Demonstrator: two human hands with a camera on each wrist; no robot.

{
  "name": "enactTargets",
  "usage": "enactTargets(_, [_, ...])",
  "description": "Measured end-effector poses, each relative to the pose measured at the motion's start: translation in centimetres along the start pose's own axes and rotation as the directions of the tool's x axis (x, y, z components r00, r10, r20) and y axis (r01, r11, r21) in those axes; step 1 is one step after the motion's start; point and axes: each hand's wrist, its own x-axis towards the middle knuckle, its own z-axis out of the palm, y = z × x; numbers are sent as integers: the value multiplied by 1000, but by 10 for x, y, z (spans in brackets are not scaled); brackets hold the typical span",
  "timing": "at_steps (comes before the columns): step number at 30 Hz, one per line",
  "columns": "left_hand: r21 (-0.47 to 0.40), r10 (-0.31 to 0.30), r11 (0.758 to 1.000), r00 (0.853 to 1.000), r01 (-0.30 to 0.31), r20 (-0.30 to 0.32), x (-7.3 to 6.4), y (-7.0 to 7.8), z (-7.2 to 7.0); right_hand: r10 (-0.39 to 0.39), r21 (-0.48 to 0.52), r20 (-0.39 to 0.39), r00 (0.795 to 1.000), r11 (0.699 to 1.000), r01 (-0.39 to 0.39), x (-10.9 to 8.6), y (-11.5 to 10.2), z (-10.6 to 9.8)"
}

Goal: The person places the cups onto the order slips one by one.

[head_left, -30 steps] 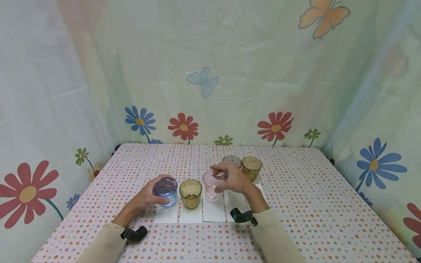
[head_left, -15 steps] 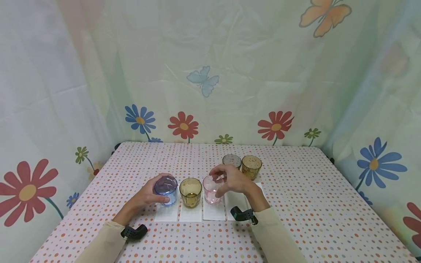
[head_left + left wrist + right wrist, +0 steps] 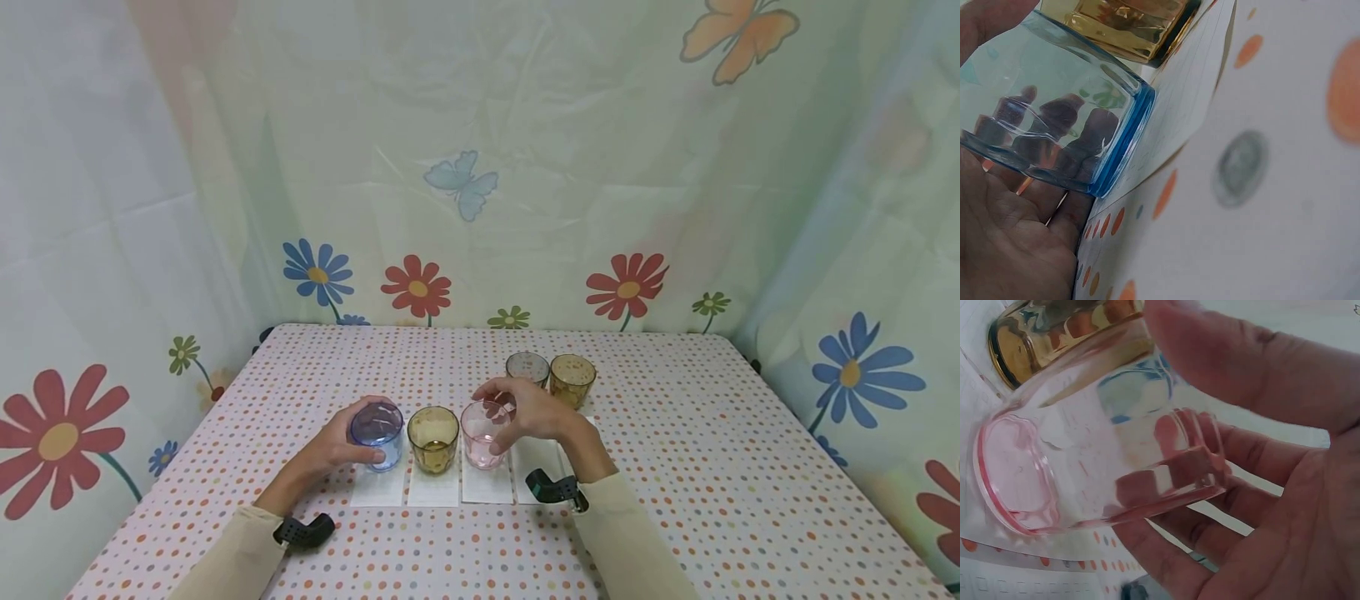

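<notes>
A blue glass (image 3: pixel 377 440) stands at the left end of a row, on a white paper strip (image 3: pixel 375 496). My left hand (image 3: pixel 330 443) holds it, thumb at the near side and fingers round the far side, as the left wrist view also shows. Beside it stands an amber glass (image 3: pixel 433 443) on its own strip, untouched. To its right is a pink glass (image 3: pixel 480 437) over the third strip. My right hand (image 3: pixel 538 410) grips it from the right, thumb in front and fingers behind; in the right wrist view its pink base (image 3: pixel 1019 472) appears at the paper.
Behind my right hand stand a grey glass (image 3: pixel 527 365) and another amber glass (image 3: pixel 573 382), side by side. A fourth paper strip (image 3: pixel 536 462) lies partly under my right hand. The dotted table (image 3: pixel 420 550) meets a floral curtain (image 3: pixel 525 233) at the back.
The pink glass has come slightly toward me over its strip, in my right hand. My left hand and the blue glass have stayed in place.
</notes>
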Motion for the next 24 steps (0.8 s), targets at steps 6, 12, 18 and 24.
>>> enactTargets(6, [14,11,1000,1000,-11,7,0,-2,1,-69,10,-45,997,998,70,-4,-5,-11])
enactTargets(12, [14,4,1000,1000,-4,-1,1,-1,0,-177,-48,-194,965,984,171,-2,-14,-19])
enactTargets(18, [2,-11,1000,1000,11,-9,1,-1,-1,-230,-152,-295,927,969,192,3,-18,-22])
enactTargets(24, [1,-2,1000,1000,2,0,0,-3,-1,-232,-323,-364,902,940,111,4,-15,-26])
